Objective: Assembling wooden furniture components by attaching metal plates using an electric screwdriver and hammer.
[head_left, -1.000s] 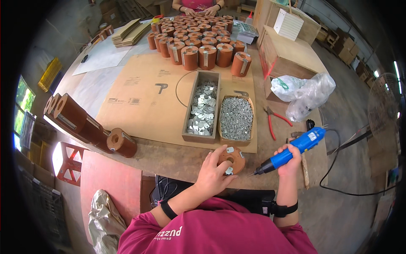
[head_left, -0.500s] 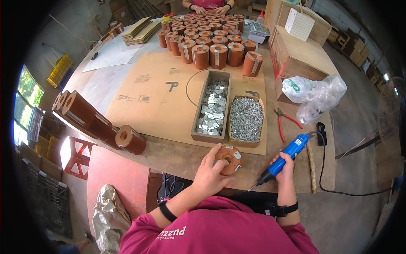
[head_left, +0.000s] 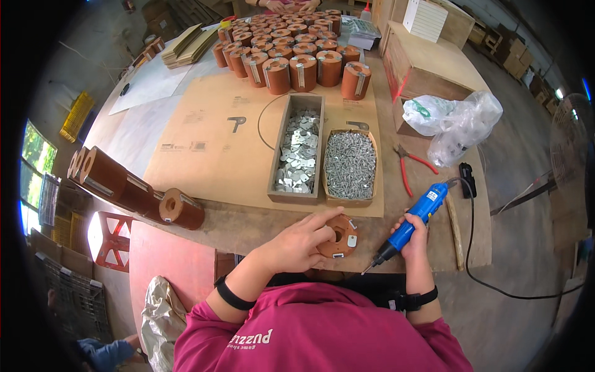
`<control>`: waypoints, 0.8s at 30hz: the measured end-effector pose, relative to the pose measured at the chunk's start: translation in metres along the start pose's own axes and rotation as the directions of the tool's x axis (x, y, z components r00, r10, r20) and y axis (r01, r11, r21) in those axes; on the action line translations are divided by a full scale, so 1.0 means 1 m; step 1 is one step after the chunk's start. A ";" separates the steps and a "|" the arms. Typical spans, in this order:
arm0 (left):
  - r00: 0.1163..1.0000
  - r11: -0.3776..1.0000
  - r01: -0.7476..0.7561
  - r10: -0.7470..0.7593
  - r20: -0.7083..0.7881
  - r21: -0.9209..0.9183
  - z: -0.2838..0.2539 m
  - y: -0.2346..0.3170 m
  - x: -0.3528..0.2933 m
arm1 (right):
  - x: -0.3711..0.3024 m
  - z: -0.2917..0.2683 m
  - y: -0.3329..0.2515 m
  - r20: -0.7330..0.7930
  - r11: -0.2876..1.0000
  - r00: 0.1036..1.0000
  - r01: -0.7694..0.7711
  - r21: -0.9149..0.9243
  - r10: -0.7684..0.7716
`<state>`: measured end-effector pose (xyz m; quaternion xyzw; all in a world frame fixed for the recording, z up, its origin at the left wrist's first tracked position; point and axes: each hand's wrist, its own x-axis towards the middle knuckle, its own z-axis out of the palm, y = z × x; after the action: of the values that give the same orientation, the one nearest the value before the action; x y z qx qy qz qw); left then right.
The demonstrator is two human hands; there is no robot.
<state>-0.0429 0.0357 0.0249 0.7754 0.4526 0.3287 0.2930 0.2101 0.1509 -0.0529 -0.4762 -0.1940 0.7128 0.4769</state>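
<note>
My left hand (head_left: 300, 242) grips a reddish-brown wooden cylinder (head_left: 342, 249) at the table's near edge, its fingers over the rim and by the centre hole. Small metal plates sit on the cylinder's top face and edge. In my right hand (head_left: 416, 239) is a blue electric screwdriver (head_left: 427, 205), its bit slanting down to the left, apart from the cylinder. Beyond my left hand stand a long box of flat metal plates (head_left: 299, 152) and a cardboard tray of screws (head_left: 350, 166).
Many similar cylinders (head_left: 302, 72) crowd the far table, where another person's hands (head_left: 279, 6) show. More cylinders (head_left: 181, 209) lie at left. Red-handled pliers (head_left: 405, 175), a stick (head_left: 454, 232), plastic bags (head_left: 458, 127) and the screwdriver's cord (head_left: 469, 242) are at right.
The cylinder under my left hand has turned clockwise, its top plate now farther round to the right. My left hand has shifted round with it. A blue-sleeved person has come into view lower left.
</note>
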 end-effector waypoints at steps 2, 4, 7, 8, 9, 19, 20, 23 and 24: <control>0.994 0.987 0.030 -0.012 -0.113 0.157 -0.001 0.019 0.005 | 0.001 -0.002 -0.001 0.000 1.000 1.000 0.004 -0.007 -0.004; 0.990 0.967 0.036 0.000 -0.140 0.254 0.008 0.034 0.007 | 0.002 -0.003 0.000 0.024 1.000 1.000 0.000 -0.002 0.000; 0.975 0.910 0.048 0.046 -0.216 0.411 0.039 0.034 0.010 | 0.001 -0.001 -0.002 0.016 1.000 1.000 0.003 -0.023 -0.002; 0.964 0.862 0.076 0.064 -0.257 0.502 0.047 0.030 0.008 | 0.002 -0.001 -0.001 0.019 1.000 1.000 -0.004 -0.023 0.004; 0.951 0.805 0.107 0.088 -0.295 0.583 0.053 0.028 0.008 | 0.002 -0.003 -0.001 0.032 1.000 0.999 0.002 -0.013 -0.002; 0.900 0.805 0.017 0.246 -0.360 0.593 0.050 0.025 -0.024 | 0.000 -0.003 0.000 0.031 0.999 0.999 0.034 -0.035 -0.033; 0.901 0.805 0.016 0.245 -0.358 0.593 0.047 0.026 -0.027 | 0.001 -0.003 0.000 0.030 0.999 0.999 0.033 -0.033 -0.032; 0.859 0.825 0.080 0.228 -0.459 0.559 0.040 0.030 -0.033 | 0.001 -0.005 0.000 0.046 1.000 0.999 0.026 0.002 -0.026; 0.833 0.854 0.136 0.175 -0.525 0.502 0.037 0.031 -0.032 | 0.001 -0.006 0.000 0.043 1.000 0.999 0.022 0.007 -0.022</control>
<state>-0.0107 -0.0116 0.0177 0.7010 0.5807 0.4071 -0.0743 0.2151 0.1509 -0.0561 -0.4570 -0.2073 0.7183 0.4819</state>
